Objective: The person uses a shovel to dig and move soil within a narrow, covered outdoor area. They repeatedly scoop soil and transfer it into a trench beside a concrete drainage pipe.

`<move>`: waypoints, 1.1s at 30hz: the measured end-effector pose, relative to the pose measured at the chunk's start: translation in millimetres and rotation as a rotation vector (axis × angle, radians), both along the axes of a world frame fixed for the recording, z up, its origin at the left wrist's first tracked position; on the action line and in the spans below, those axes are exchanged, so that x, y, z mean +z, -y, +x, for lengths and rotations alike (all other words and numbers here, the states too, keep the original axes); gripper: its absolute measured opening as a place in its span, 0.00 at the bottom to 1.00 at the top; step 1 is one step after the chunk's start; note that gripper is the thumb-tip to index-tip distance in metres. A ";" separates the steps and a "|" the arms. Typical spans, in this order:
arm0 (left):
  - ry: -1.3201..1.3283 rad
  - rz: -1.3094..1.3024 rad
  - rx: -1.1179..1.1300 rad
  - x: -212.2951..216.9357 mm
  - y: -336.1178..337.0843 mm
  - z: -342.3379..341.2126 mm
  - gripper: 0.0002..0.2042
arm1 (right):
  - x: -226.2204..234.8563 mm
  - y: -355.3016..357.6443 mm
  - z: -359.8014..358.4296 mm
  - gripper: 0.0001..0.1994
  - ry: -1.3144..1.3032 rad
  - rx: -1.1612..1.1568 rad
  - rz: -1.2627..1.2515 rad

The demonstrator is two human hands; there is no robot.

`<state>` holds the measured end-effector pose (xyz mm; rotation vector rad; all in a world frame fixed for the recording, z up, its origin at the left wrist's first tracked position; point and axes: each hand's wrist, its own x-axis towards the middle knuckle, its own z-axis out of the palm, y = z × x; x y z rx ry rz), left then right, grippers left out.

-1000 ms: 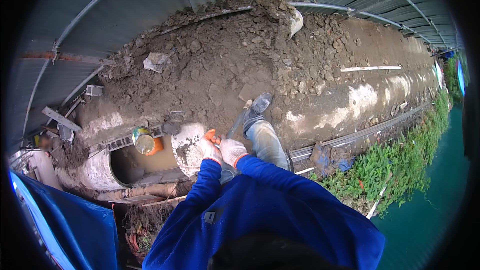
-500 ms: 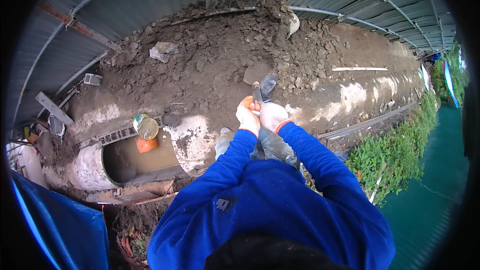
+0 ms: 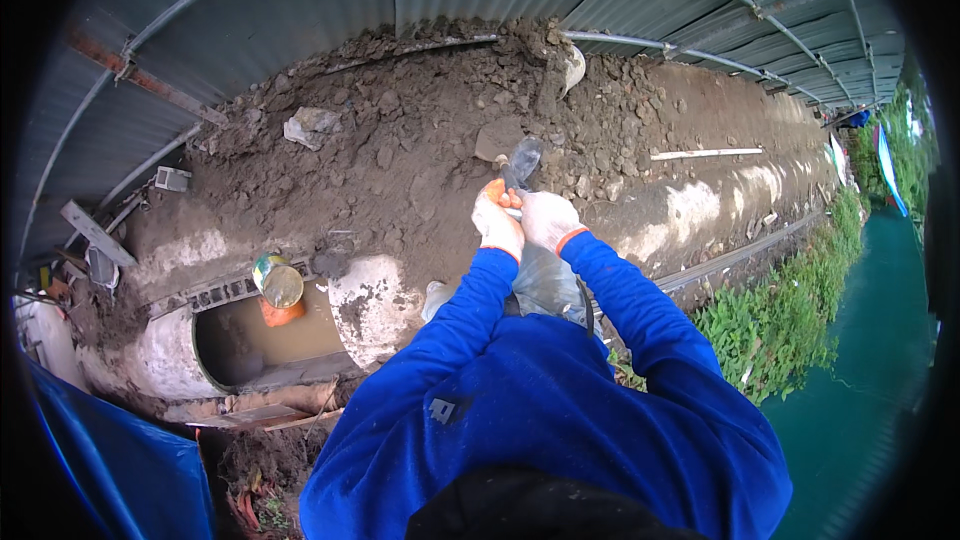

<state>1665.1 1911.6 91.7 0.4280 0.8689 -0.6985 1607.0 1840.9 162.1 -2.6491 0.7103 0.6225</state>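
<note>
You are gripping the trowel [image 3: 521,168] with both gloved hands, left hand [image 3: 497,225] and right hand [image 3: 548,220] closed, digging into the soil mound [image 3: 400,150], needing a firm downward push.

Both arms in blue sleeves, stretched up from the lower frame to its centre. Left hand [image 3: 497,224] and right hand [image 3: 548,219] gloved white, side by side, touching, fingers curled tight, wrists raised just above centre.
</note>
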 end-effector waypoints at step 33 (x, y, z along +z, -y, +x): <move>0.564 0.935 -0.453 -136.0 284.8 199.5 0.19 | -153.7 286.9 209.1 0.14 0.064 0.676 -0.017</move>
